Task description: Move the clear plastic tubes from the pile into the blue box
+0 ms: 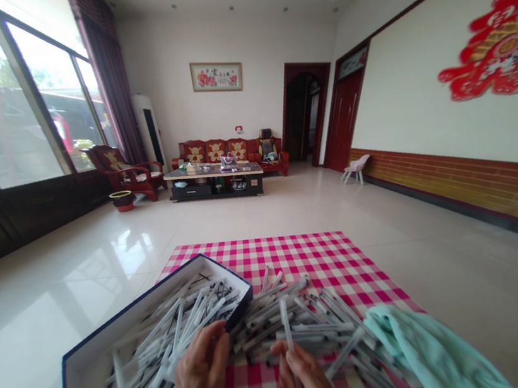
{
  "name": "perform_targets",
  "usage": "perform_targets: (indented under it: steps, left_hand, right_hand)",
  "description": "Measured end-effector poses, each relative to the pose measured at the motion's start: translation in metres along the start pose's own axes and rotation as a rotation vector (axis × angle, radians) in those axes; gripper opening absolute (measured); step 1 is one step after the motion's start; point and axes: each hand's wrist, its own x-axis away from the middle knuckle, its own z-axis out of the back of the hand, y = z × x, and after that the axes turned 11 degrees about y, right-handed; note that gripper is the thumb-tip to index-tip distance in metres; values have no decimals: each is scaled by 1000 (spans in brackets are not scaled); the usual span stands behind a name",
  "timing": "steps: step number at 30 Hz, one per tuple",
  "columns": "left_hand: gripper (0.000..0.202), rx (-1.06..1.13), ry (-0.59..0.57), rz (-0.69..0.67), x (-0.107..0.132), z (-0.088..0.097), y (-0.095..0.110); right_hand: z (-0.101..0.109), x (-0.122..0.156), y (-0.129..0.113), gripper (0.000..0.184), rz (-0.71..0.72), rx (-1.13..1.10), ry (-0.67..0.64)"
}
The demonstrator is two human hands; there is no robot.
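My right hand (306,375) is closed round a pale translucent pen barrel (285,318), which stands nearly upright between thumb and fingers. Beside the box's near right edge is my left hand (202,370), its fingers curled together; what they hold, if anything, is hidden. The dark-blue-edged box (126,313), white inside, holds a heap of white pen parts (181,325) and thin black rods. Beyond and to the right of my hands lies a loose pile of pens (305,325), pale with dark ends, on the cloth.
A pink-and-white checked cloth (295,249) covers the table. Mint-green fabric (431,343) lies at its right edge. Across the tiled floor stand a low coffee table (213,173), a red wooden sofa (200,144) and a small pale chair (357,167).
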Motion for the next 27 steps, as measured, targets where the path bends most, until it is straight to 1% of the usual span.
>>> perform_targets:
  steps: [2,5,8,10,13,15,16,18,20,22,23,25,27]
  left_hand:
    - [33,156,-105,105,7,-7,8]
    - [46,361,-204,226,16,-17,17]
    - [50,522,-306,321,20,-25,17]
    - [47,610,-356,399,21,-28,12]
    - [43,677,-321,542,20,-32,5]
    - [39,696,-288,635,20,-35,4]
    - [37,706,-280,671,22,-37,5]
    - [35,713,-296,699,27,-42,7]
    - [37,701,-322,676,34,-49,8]
    - [37,656,-359,586,41,-55,6]
    - [35,610,-374,497,43,-57,5]
    - [28,470,-363,237,47,-58,1]
    - [21,327,-282,-57,49,-57,-2]
  right_hand:
    - [-2,4,-1,39,-34,45,-18]
    - [-2,11,1,39,-101,128,-40]
    - [-1,16,2,37,-193,195,-100]
    - [-1,18,-1,37,-210,183,-139]
    - [-2,15,-12,47,-164,-6,-124]
    - [-2,13,-20,54,-167,-154,-92]
    - [-1,11,-22,55,-158,-200,-71]
    - [1,8,-24,49,-113,-200,-33]
    - [4,6,-20,36,-64,-118,4]
    - [6,5,-15,27,-43,-26,40]
    - [7,4,-12,26,-31,0,68]
    - [8,3,-8,26,-1,26,140]
    - [8,2,-7,29,20,45,203]
